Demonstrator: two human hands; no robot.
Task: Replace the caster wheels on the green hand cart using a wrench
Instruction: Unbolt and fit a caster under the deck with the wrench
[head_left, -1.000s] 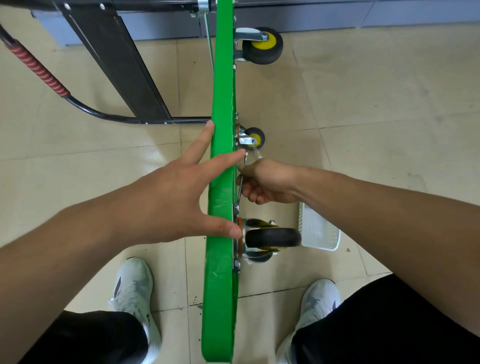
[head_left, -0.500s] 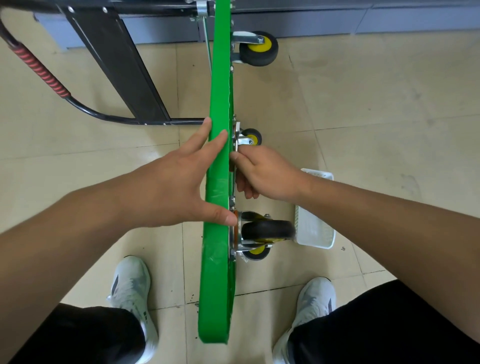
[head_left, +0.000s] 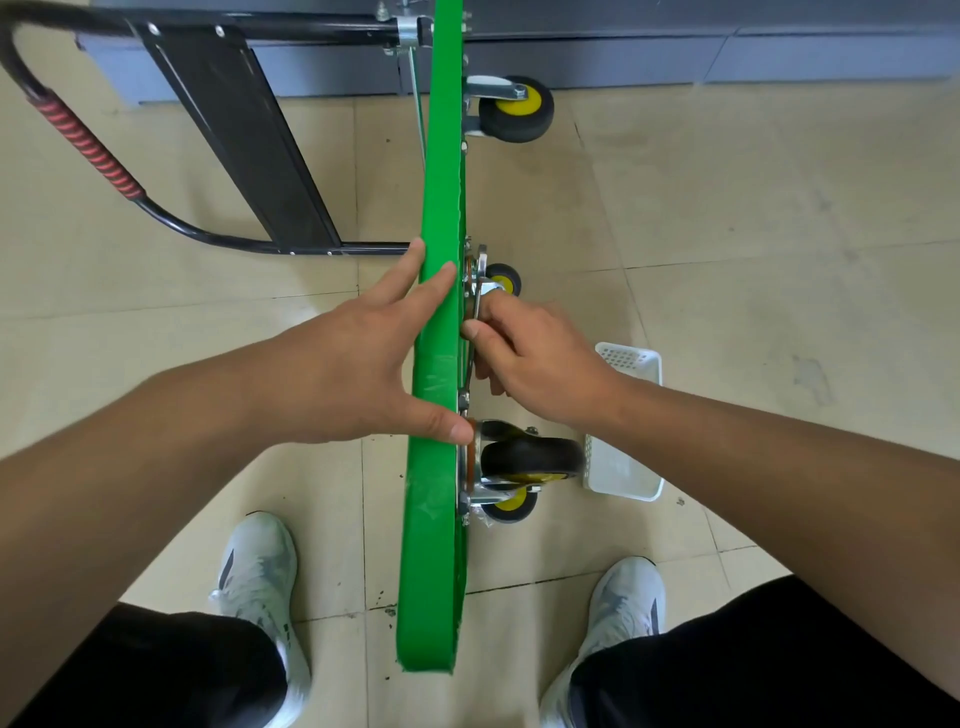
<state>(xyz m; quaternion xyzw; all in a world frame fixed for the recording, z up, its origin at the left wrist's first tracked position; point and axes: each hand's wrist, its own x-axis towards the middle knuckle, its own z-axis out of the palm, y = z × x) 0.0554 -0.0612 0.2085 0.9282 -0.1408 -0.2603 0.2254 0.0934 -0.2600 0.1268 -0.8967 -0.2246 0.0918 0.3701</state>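
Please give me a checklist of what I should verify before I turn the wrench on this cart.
1. Cart steady on its edge: ok, left hand rests across it.
2. Wrench in hand: ok, right hand grips it beside the cart.
3. Wrench seated on a nut: cannot tell, right hand hides its head.
4. Left hand clear of near caster: not ok, the thumb tip lies at its plate.
5. Basket ready for parts: ok, it stands on the floor beside that caster.
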